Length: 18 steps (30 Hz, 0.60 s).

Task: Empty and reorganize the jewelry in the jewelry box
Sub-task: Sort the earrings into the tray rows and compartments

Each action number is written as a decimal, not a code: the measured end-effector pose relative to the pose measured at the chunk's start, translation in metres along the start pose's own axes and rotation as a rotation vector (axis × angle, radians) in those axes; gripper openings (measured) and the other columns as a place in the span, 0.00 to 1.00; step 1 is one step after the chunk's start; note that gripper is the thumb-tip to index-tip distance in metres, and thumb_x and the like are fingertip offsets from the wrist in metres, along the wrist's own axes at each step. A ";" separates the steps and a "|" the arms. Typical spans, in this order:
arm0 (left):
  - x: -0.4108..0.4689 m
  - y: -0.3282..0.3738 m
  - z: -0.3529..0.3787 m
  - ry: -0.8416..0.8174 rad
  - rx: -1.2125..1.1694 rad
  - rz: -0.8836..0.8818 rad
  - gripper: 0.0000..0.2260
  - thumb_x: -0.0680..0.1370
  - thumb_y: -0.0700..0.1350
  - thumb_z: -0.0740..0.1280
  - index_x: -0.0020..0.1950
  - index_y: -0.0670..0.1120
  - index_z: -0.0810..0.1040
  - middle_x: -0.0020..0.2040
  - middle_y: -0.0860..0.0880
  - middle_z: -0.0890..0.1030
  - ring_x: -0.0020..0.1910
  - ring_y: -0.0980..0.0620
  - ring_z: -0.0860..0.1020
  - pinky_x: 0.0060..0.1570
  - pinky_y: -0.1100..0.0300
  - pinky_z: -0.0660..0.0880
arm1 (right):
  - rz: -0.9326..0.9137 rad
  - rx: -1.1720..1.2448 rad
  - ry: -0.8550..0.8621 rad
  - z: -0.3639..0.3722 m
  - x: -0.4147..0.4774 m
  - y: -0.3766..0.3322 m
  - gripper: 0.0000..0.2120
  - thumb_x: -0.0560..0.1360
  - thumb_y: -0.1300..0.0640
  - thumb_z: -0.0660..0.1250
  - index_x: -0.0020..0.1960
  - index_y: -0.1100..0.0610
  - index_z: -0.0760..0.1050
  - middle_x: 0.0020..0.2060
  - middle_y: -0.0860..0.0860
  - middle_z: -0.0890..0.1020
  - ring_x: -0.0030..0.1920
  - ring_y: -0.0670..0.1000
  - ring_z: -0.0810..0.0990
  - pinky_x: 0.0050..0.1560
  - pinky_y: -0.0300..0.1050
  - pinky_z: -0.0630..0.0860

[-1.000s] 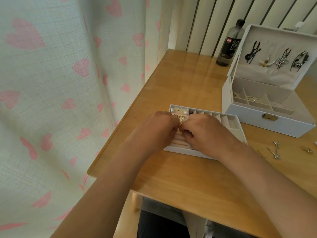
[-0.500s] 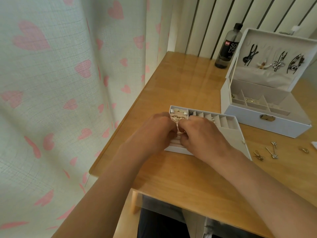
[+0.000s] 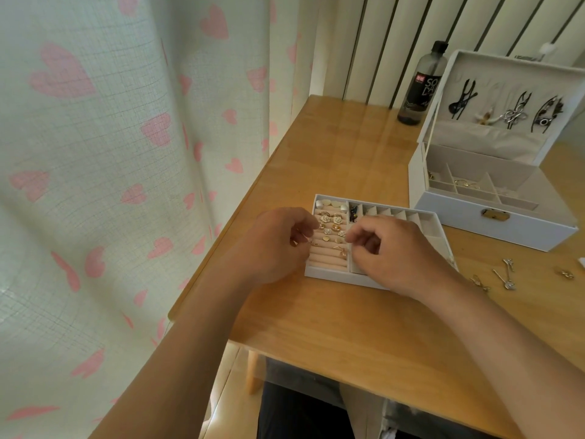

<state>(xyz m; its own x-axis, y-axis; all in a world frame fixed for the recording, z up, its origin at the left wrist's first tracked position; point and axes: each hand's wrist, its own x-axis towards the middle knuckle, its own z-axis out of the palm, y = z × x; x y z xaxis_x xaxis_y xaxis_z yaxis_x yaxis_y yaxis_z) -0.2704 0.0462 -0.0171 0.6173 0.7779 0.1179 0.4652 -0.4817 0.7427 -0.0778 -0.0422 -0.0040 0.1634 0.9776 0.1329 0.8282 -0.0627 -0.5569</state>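
Observation:
A white tray insert lies on the wooden table. Its beige ring rolls hold several gold and white flower earrings. My left hand hovers over the tray's left edge and pinches a small gold earring at the rolls. My right hand covers the tray's right half with curled fingers, thumb and forefinger meeting near the divider. Nothing shows between them. The open white jewelry box stands at the back right, hair clips hanging in its lid.
A dark bottle stands behind the box. Loose silver and gold pieces lie on the table right of the tray. A heart-patterned curtain hangs along the table's left edge. My legs show below the near edge.
My hands, joined over the ring rolls before, have drawn apart, uncovering the earrings. The view has shifted slightly.

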 end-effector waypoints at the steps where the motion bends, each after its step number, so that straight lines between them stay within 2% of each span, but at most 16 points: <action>1: 0.000 0.001 0.000 0.004 -0.002 -0.001 0.13 0.77 0.36 0.68 0.59 0.48 0.81 0.49 0.56 0.82 0.46 0.61 0.79 0.45 0.74 0.74 | -0.009 -0.005 -0.005 0.001 -0.001 0.001 0.07 0.74 0.60 0.69 0.48 0.49 0.82 0.41 0.41 0.80 0.42 0.39 0.78 0.40 0.30 0.73; 7: 0.002 0.003 0.006 0.063 0.066 0.017 0.08 0.78 0.41 0.69 0.55 0.51 0.83 0.45 0.59 0.82 0.46 0.63 0.78 0.45 0.76 0.70 | -0.075 -0.066 -0.005 0.007 0.001 0.004 0.01 0.75 0.55 0.72 0.45 0.50 0.83 0.41 0.43 0.77 0.42 0.41 0.76 0.44 0.39 0.75; 13: 0.005 0.007 0.016 0.068 0.121 0.100 0.06 0.77 0.41 0.72 0.53 0.48 0.83 0.44 0.56 0.83 0.44 0.60 0.79 0.47 0.66 0.76 | -0.134 -0.116 0.025 0.012 -0.001 0.006 0.05 0.78 0.56 0.69 0.47 0.52 0.84 0.42 0.47 0.76 0.43 0.46 0.76 0.45 0.46 0.76; 15: 0.006 0.007 0.018 0.062 0.155 0.120 0.06 0.77 0.42 0.72 0.54 0.48 0.83 0.45 0.54 0.83 0.44 0.58 0.79 0.45 0.69 0.74 | -0.153 -0.126 0.033 0.014 -0.001 0.006 0.06 0.79 0.56 0.68 0.49 0.53 0.84 0.44 0.49 0.77 0.45 0.48 0.77 0.45 0.45 0.75; 18: 0.006 0.006 0.018 0.032 0.206 0.127 0.08 0.78 0.43 0.71 0.56 0.50 0.83 0.48 0.55 0.84 0.45 0.60 0.77 0.43 0.78 0.67 | -0.163 -0.130 0.036 0.016 0.000 0.007 0.07 0.80 0.57 0.67 0.51 0.53 0.84 0.44 0.49 0.77 0.45 0.49 0.77 0.45 0.44 0.73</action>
<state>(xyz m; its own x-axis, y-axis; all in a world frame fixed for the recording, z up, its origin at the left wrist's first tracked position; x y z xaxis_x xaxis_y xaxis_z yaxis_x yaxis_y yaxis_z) -0.2524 0.0409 -0.0240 0.6598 0.7169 0.2252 0.5070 -0.6460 0.5707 -0.0806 -0.0395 -0.0216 0.0383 0.9692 0.2432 0.9070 0.0684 -0.4156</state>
